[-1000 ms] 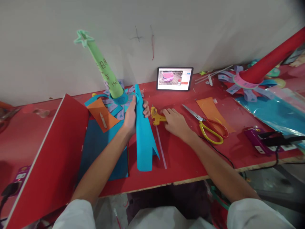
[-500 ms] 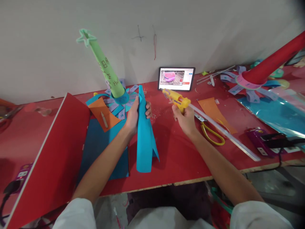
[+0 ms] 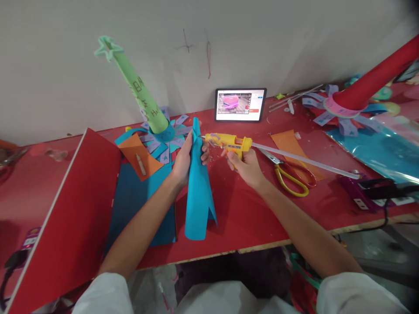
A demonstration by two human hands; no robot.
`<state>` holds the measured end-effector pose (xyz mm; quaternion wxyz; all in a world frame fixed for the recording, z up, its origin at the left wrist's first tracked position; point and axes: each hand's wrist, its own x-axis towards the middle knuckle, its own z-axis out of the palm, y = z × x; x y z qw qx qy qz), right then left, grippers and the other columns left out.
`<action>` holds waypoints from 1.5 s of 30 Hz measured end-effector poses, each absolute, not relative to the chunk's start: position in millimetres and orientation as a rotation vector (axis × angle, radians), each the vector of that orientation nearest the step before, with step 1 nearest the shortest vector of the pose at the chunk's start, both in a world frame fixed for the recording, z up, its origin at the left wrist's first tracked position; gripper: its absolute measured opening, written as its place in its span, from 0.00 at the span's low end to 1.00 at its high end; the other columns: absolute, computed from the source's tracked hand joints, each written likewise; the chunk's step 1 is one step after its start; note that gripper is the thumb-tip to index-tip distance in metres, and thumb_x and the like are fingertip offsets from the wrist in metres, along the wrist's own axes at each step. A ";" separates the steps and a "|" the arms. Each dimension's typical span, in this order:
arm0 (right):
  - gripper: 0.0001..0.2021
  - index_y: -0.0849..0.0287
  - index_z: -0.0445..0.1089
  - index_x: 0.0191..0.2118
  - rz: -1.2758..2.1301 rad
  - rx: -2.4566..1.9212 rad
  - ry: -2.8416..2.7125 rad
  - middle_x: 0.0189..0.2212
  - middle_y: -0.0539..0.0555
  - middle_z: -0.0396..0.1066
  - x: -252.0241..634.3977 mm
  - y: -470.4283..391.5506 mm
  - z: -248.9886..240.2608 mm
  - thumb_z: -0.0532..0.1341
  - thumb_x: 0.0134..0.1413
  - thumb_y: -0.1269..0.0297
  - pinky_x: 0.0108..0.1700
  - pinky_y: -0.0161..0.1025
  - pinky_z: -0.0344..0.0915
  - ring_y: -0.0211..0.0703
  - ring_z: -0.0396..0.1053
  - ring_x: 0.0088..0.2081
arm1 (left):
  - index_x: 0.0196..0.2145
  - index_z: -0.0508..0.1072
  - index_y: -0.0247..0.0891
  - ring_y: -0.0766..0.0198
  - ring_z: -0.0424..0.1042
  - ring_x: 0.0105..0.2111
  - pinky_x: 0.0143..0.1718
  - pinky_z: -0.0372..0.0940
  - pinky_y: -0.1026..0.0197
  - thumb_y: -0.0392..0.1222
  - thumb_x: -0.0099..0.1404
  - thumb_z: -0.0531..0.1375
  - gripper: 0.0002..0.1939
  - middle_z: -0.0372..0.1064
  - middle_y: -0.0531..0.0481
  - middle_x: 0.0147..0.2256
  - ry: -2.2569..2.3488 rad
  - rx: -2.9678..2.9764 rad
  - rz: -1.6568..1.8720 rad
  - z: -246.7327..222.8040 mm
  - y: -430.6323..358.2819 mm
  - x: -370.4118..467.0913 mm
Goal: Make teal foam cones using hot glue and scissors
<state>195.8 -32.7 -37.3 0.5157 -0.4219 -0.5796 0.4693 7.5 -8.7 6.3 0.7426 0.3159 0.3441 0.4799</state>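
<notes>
My left hand (image 3: 183,160) is wrapped round the upper part of a rolled sheet of blue craft foam or card (image 3: 198,192), held upright above the table. The roll narrows at the top and flares open below, where one edge stands apart. A yellow glue gun (image 3: 229,142) is gripped in my right hand (image 3: 244,163), its nozzle pointing left at the roll's upper edge; whether it touches I cannot tell. A long clear glue stick (image 3: 307,160) sticks out of its back. Scissors (image 3: 288,174) with yellow and red handles lie to the right of this hand.
A red divider (image 3: 75,209) stands at left beside flat blue sheets (image 3: 140,209). Behind are a green paper tower (image 3: 144,93) and a tablet (image 3: 240,104). To the right lie an orange piece (image 3: 288,144), a purple power strip (image 3: 353,192) and a red cone (image 3: 376,83).
My right hand has moved left and turned the glue gun level, bringing its nozzle to the top of the blue roll. My left hand keeps its hold, with the roll slightly shifted.
</notes>
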 end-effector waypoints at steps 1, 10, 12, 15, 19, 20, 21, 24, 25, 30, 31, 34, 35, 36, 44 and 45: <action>0.31 0.57 0.70 0.34 1.119 -1.016 -1.402 0.17 0.44 0.60 195.6 -33.2 -36.5 0.63 0.59 0.29 0.23 0.36 0.53 0.33 0.55 0.19 | 0.28 0.68 0.37 0.72 0.61 0.17 0.19 0.61 0.68 0.62 0.79 0.51 0.29 0.61 0.54 0.22 0.758 0.681 1.053 6.1 -9.0 8.1; 0.33 0.55 0.64 0.28 1.047 -1.074 -1.454 0.17 0.45 0.60 193.5 -35.0 -31.6 0.60 0.58 0.25 0.25 0.36 0.55 0.34 0.57 0.19 | 0.29 0.70 0.37 0.72 0.63 0.19 0.20 0.64 0.68 0.62 0.77 0.56 0.27 0.63 0.52 0.26 0.651 0.655 1.041 -5.9 -8.6 8.5; 0.33 0.55 0.65 0.28 1.033 -1.087 -1.458 0.16 0.45 0.60 193.7 -35.0 -31.8 0.59 0.58 0.25 0.25 0.37 0.55 0.34 0.57 0.19 | 0.29 0.70 0.37 0.71 0.63 0.19 0.19 0.64 0.67 0.63 0.77 0.55 0.28 0.63 0.52 0.25 0.661 0.663 1.030 -5.8 -8.2 8.6; 0.33 0.55 0.65 0.28 1.016 -1.096 -1.457 0.16 0.45 0.61 194.1 -34.6 -32.7 0.59 0.59 0.26 0.25 0.37 0.55 0.35 0.58 0.19 | 0.29 0.69 0.37 0.71 0.62 0.19 0.18 0.63 0.67 0.62 0.78 0.54 0.28 0.63 0.52 0.25 0.677 0.649 1.042 -3.3 -8.5 9.6; 0.34 0.56 0.65 0.27 1.013 -1.092 -1.451 0.16 0.45 0.60 194.1 -34.1 -33.4 0.60 0.58 0.25 0.24 0.36 0.55 0.35 0.58 0.19 | 0.30 0.70 0.38 0.71 0.62 0.18 0.18 0.62 0.67 0.62 0.78 0.54 0.27 0.65 0.52 0.25 0.709 0.600 1.059 -1.4 -9.4 10.7; 0.34 0.56 0.64 0.27 1.016 -1.093 -1.451 0.16 0.45 0.60 194.0 -34.0 -33.3 0.60 0.58 0.25 0.24 0.36 0.54 0.35 0.58 0.19 | 0.30 0.70 0.37 0.71 0.62 0.18 0.18 0.62 0.67 0.62 0.78 0.54 0.27 0.65 0.52 0.26 0.716 0.590 1.059 -1.6 -9.5 10.7; 0.34 0.56 0.64 0.26 1.019 -1.096 -1.449 0.16 0.45 0.60 193.9 -33.9 -33.2 0.60 0.57 0.24 0.24 0.36 0.54 0.34 0.58 0.19 | 0.30 0.70 0.37 0.71 0.62 0.18 0.18 0.62 0.67 0.62 0.78 0.54 0.27 0.65 0.52 0.26 0.718 0.584 1.057 -1.8 -9.6 10.6; 0.35 0.56 0.63 0.25 1.023 -1.108 -1.451 0.15 0.46 0.60 193.6 -33.6 -32.9 0.59 0.57 0.24 0.24 0.36 0.53 0.34 0.57 0.19 | 0.29 0.69 0.37 0.71 0.62 0.18 0.19 0.62 0.67 0.61 0.79 0.52 0.28 0.64 0.52 0.25 0.704 0.589 1.047 -2.4 -9.7 10.2; 0.35 0.56 0.63 0.25 1.019 -1.110 -1.453 0.15 0.46 0.60 193.5 -33.5 -33.0 0.59 0.57 0.24 0.24 0.36 0.53 0.34 0.57 0.19 | 0.29 0.69 0.37 0.71 0.62 0.18 0.19 0.62 0.67 0.60 0.80 0.51 0.28 0.63 0.52 0.24 0.697 0.590 1.047 -2.4 -9.8 10.1; 0.35 0.55 0.63 0.25 0.999 -1.098 -1.469 0.15 0.46 0.60 193.6 -32.7 -34.9 0.58 0.58 0.24 0.24 0.37 0.53 0.34 0.57 0.19 | 0.30 0.70 0.37 0.71 0.63 0.18 0.19 0.61 0.67 0.59 0.81 0.50 0.28 0.64 0.51 0.25 0.703 0.556 1.056 -1.7 -9.0 8.6; 0.35 0.55 0.63 0.25 0.998 -1.093 -1.472 0.15 0.46 0.60 193.7 -32.5 -35.5 0.58 0.59 0.24 0.25 0.37 0.53 0.34 0.57 0.19 | 0.30 0.70 0.37 0.71 0.63 0.18 0.19 0.61 0.67 0.59 0.80 0.50 0.27 0.65 0.51 0.25 0.703 0.552 1.058 -2.0 -8.7 8.1; 0.34 0.55 0.63 0.26 0.997 -1.085 -1.477 0.15 0.46 0.60 193.9 -32.3 -36.5 0.58 0.59 0.25 0.25 0.37 0.54 0.34 0.58 0.19 | 0.30 0.70 0.37 0.71 0.62 0.18 0.19 0.61 0.67 0.60 0.80 0.51 0.28 0.64 0.52 0.25 0.684 0.567 1.054 -3.3 -7.7 6.8; 0.34 0.55 0.63 0.25 0.998 -1.083 -1.481 0.15 0.46 0.60 193.8 -32.4 -36.4 0.58 0.59 0.25 0.25 0.37 0.54 0.34 0.58 0.19 | 0.30 0.70 0.37 0.71 0.62 0.18 0.19 0.61 0.67 0.61 0.80 0.51 0.28 0.64 0.52 0.24 0.679 0.574 1.050 -3.5 -7.6 6.7; 0.34 0.55 0.62 0.25 1.000 -1.078 -1.486 0.15 0.46 0.60 193.6 -32.7 -36.1 0.58 0.59 0.25 0.24 0.37 0.54 0.34 0.58 0.19 | 0.30 0.70 0.37 0.71 0.61 0.17 0.19 0.61 0.67 0.62 0.79 0.51 0.29 0.63 0.52 0.24 0.679 0.579 1.045 -3.5 -7.6 6.6; 0.34 0.54 0.60 0.24 0.992 -1.074 -1.490 0.15 0.46 0.60 191.1 -34.2 -36.0 0.58 0.61 0.26 0.25 0.38 0.54 0.35 0.59 0.19 | 0.29 0.70 0.37 0.70 0.61 0.17 0.19 0.60 0.66 0.63 0.79 0.50 0.30 0.63 0.52 0.23 0.711 0.555 1.057 -2.0 -7.2 6.9; 0.34 0.54 0.60 0.24 0.991 -1.079 -1.490 0.15 0.46 0.60 191.1 -34.1 -36.5 0.58 0.60 0.26 0.25 0.38 0.54 0.35 0.59 0.19 | 0.28 0.70 0.37 0.70 0.61 0.17 0.19 0.60 0.66 0.64 0.79 0.49 0.31 0.61 0.52 0.22 0.713 0.555 1.047 -2.5 -7.0 6.6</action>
